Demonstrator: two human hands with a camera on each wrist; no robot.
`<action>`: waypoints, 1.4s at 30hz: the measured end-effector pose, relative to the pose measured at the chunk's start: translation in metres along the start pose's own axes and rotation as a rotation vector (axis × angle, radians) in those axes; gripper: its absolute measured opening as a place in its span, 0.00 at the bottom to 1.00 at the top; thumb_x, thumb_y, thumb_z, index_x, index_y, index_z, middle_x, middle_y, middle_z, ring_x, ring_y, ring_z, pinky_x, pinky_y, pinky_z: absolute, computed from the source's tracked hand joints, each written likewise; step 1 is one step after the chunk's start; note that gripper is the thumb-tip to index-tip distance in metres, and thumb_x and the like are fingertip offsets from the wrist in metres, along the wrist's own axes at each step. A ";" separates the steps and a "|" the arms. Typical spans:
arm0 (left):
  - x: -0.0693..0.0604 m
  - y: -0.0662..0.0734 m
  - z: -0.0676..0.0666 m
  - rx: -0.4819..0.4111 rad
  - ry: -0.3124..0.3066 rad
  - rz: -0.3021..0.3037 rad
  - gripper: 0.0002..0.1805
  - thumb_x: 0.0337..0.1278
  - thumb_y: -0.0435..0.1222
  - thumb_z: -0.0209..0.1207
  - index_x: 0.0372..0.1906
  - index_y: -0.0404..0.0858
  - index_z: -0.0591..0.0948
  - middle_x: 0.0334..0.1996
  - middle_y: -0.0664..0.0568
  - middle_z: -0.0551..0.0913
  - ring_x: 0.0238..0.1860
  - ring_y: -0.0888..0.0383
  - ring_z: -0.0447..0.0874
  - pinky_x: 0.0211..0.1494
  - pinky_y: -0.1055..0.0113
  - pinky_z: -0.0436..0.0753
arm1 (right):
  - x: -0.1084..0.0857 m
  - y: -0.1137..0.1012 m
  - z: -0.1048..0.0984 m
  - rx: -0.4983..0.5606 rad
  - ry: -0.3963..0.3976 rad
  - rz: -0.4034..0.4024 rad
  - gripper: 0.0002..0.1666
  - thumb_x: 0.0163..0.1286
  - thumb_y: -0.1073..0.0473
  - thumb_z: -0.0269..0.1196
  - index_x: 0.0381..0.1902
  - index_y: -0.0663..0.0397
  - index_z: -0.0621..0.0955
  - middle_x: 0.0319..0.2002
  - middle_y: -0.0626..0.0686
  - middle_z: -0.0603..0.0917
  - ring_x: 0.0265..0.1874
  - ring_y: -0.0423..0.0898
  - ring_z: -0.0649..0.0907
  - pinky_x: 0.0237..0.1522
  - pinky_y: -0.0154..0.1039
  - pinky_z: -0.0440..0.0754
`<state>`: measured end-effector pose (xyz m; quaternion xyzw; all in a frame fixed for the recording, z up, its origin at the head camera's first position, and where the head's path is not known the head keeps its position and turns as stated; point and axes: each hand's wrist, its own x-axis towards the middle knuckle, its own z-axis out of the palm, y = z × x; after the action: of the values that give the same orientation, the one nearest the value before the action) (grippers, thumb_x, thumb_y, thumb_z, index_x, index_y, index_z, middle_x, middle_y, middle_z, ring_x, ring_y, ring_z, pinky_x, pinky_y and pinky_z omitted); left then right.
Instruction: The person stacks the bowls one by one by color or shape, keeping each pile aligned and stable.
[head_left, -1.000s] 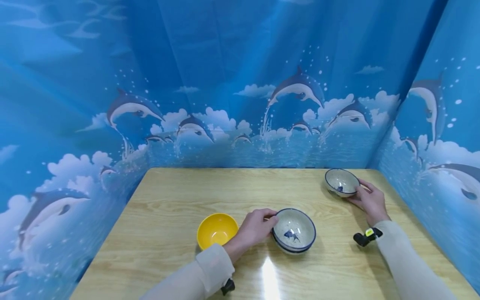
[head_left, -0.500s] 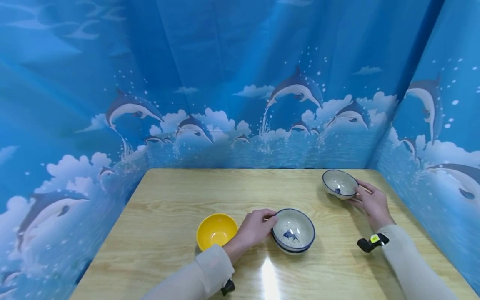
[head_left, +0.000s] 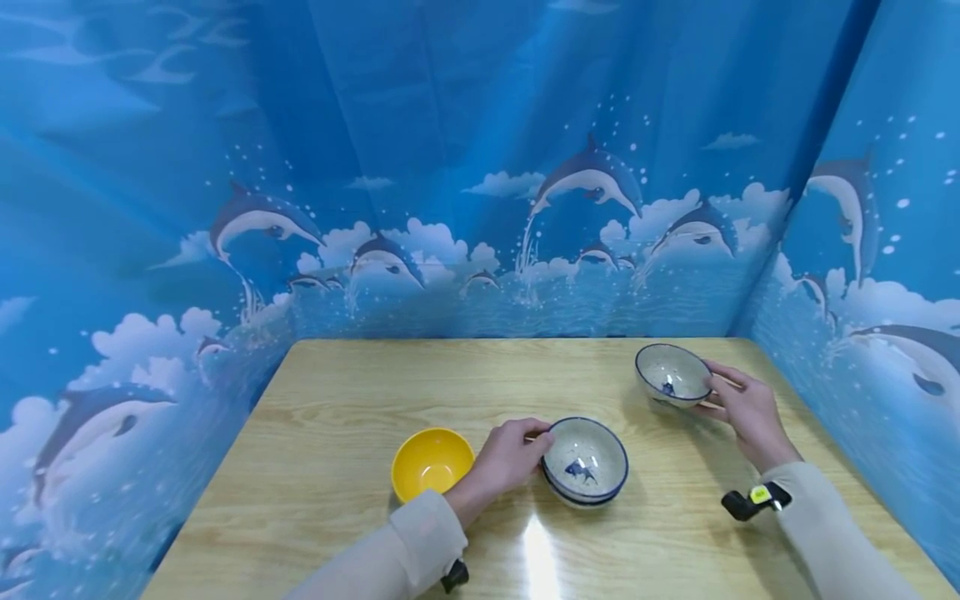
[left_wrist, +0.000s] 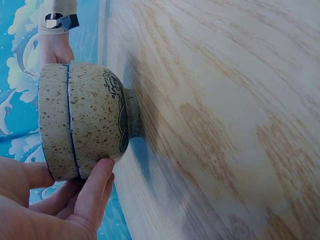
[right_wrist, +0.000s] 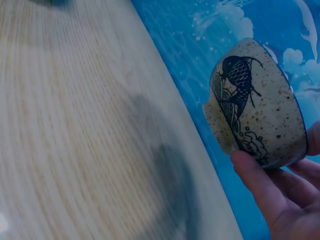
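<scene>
Two nested speckled bowls [head_left: 587, 467] with blue rims stand near the middle of the table; a blue fish is painted inside the upper one. My left hand [head_left: 510, 457] grips their left side, thumb at the rim and fingers against the outer wall, as the left wrist view shows on the bowls [left_wrist: 95, 115]. A matching bowl [head_left: 672, 375] is held above the table's far right by my right hand [head_left: 746, 412], slightly tilted. In the right wrist view a dark fish decorates this bowl [right_wrist: 265, 105], and the fingers [right_wrist: 260, 185] support it from below.
A yellow bowl [head_left: 432, 463] sits left of the stack, partly behind my left wrist. The wooden table [head_left: 360, 375] ends at a blue dolphin-print curtain [head_left: 450, 167] along the back and sides.
My right hand has carried its bowl a little to the left and toward me. My left hand and the stacked bowls stay in place.
</scene>
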<state>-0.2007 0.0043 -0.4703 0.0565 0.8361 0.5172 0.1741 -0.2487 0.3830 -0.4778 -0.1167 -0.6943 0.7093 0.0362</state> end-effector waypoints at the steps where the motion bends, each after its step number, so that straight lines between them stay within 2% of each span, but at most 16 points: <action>1: 0.000 0.000 0.000 0.002 0.000 0.001 0.19 0.84 0.45 0.58 0.69 0.45 0.84 0.58 0.51 0.89 0.45 0.60 0.86 0.48 0.64 0.93 | -0.001 -0.001 0.001 -0.018 -0.003 -0.001 0.32 0.82 0.64 0.59 0.80 0.60 0.71 0.41 0.33 0.87 0.37 0.38 0.93 0.46 0.40 0.94; 4: 0.000 -0.001 0.000 0.002 0.001 0.002 0.19 0.84 0.45 0.58 0.70 0.45 0.84 0.58 0.51 0.89 0.44 0.60 0.86 0.48 0.64 0.93 | -0.006 -0.004 0.004 -0.092 -0.010 -0.004 0.33 0.83 0.63 0.59 0.81 0.63 0.68 0.49 0.39 0.85 0.39 0.38 0.93 0.48 0.40 0.94; 7: 0.000 -0.001 0.000 0.004 0.003 0.007 0.19 0.84 0.45 0.59 0.69 0.45 0.84 0.58 0.52 0.89 0.44 0.60 0.86 0.48 0.64 0.93 | -0.013 -0.007 0.007 -0.125 -0.022 -0.011 0.33 0.83 0.62 0.60 0.81 0.63 0.70 0.49 0.40 0.85 0.40 0.38 0.93 0.49 0.41 0.94; 11: 0.000 -0.001 0.000 0.001 0.002 0.006 0.20 0.84 0.45 0.59 0.70 0.45 0.84 0.58 0.52 0.89 0.44 0.60 0.86 0.48 0.64 0.93 | -0.024 -0.014 0.014 -0.085 -0.074 -0.035 0.26 0.83 0.63 0.61 0.75 0.53 0.79 0.43 0.32 0.89 0.39 0.38 0.93 0.47 0.41 0.95; 15: 0.000 -0.001 0.000 -0.003 0.001 0.007 0.19 0.84 0.45 0.59 0.70 0.45 0.84 0.58 0.52 0.89 0.45 0.60 0.86 0.48 0.64 0.93 | -0.033 -0.020 0.021 -0.093 -0.110 -0.067 0.20 0.83 0.62 0.62 0.68 0.45 0.85 0.43 0.29 0.89 0.40 0.37 0.92 0.45 0.40 0.95; 22: 0.001 -0.001 0.000 0.004 0.003 0.008 0.19 0.84 0.46 0.59 0.69 0.45 0.84 0.57 0.52 0.89 0.44 0.60 0.86 0.48 0.64 0.93 | -0.040 -0.024 0.030 -0.176 -0.130 -0.076 0.26 0.84 0.61 0.61 0.76 0.57 0.78 0.44 0.26 0.87 0.41 0.35 0.92 0.45 0.40 0.95; 29: 0.001 -0.002 0.000 0.007 0.003 0.005 0.19 0.84 0.46 0.59 0.69 0.45 0.84 0.57 0.52 0.89 0.44 0.60 0.85 0.49 0.64 0.93 | -0.050 -0.031 0.040 -0.229 -0.163 -0.100 0.29 0.85 0.59 0.60 0.78 0.64 0.74 0.47 0.27 0.87 0.44 0.33 0.91 0.47 0.41 0.95; 31: 0.001 -0.002 0.000 0.004 0.002 -0.001 0.20 0.84 0.46 0.59 0.69 0.46 0.84 0.58 0.53 0.89 0.44 0.60 0.86 0.49 0.64 0.93 | -0.054 -0.033 0.044 -0.255 -0.175 -0.109 0.30 0.85 0.57 0.61 0.78 0.65 0.73 0.51 0.33 0.87 0.45 0.32 0.91 0.47 0.42 0.95; 33: 0.001 -0.002 0.000 0.002 0.001 -0.003 0.20 0.84 0.46 0.59 0.70 0.45 0.84 0.58 0.53 0.89 0.45 0.60 0.86 0.50 0.64 0.93 | -0.057 -0.034 0.048 -0.285 -0.185 -0.123 0.31 0.85 0.56 0.60 0.79 0.66 0.72 0.59 0.43 0.86 0.46 0.31 0.90 0.47 0.42 0.95; 37: 0.001 -0.002 0.000 -0.006 -0.003 0.002 0.20 0.84 0.45 0.59 0.69 0.45 0.84 0.58 0.52 0.89 0.45 0.60 0.86 0.49 0.63 0.93 | -0.061 -0.034 0.056 -0.311 -0.198 -0.134 0.32 0.86 0.56 0.59 0.79 0.68 0.71 0.74 0.67 0.75 0.48 0.29 0.88 0.47 0.43 0.95; 39: 0.001 -0.001 -0.001 -0.007 -0.004 0.007 0.19 0.84 0.45 0.59 0.69 0.44 0.84 0.57 0.52 0.89 0.45 0.60 0.86 0.49 0.63 0.94 | -0.063 -0.033 0.059 -0.317 -0.204 -0.131 0.32 0.86 0.56 0.59 0.79 0.68 0.70 0.77 0.72 0.70 0.47 0.29 0.88 0.48 0.42 0.95; 42: 0.001 -0.002 -0.001 -0.010 -0.005 0.013 0.19 0.84 0.45 0.59 0.69 0.44 0.84 0.57 0.52 0.90 0.45 0.60 0.86 0.49 0.63 0.93 | -0.065 -0.032 0.062 -0.332 -0.216 -0.127 0.32 0.87 0.55 0.59 0.80 0.67 0.71 0.79 0.73 0.68 0.47 0.29 0.88 0.47 0.42 0.95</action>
<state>-0.2013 0.0030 -0.4715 0.0622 0.8327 0.5223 0.1731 -0.2023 0.3093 -0.4377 -0.0002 -0.8076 0.5896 -0.0137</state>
